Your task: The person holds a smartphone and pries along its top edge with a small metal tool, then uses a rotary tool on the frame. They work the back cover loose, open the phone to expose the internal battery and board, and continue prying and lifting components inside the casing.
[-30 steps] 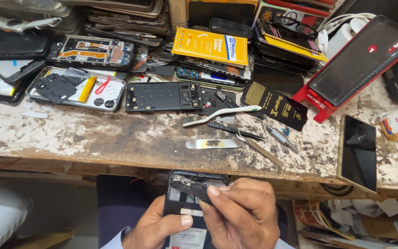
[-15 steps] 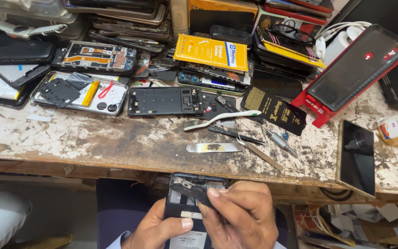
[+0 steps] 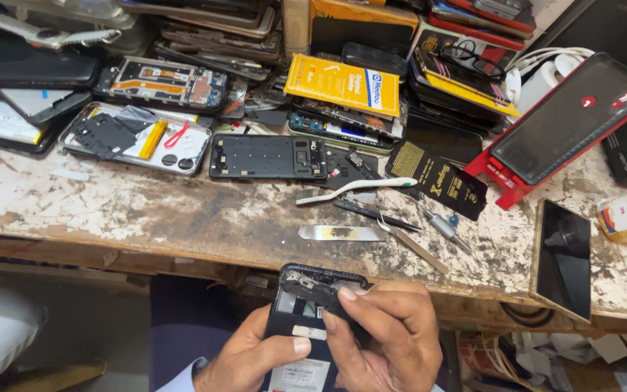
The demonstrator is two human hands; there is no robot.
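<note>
Both hands held an opened phone (image 3: 313, 319) below the table (image 3: 146, 218) edge: the left hand (image 3: 252, 359) cradled it, the right hand (image 3: 382, 337) pinched a part. A toothbrush (image 3: 357, 189) lay above.

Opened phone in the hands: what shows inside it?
Inside the opened phone, dark internal parts sit near its top edge, with a pale label lower down. The right hand covers its right side, and the left hand thumb overlaps the middle.
</note>
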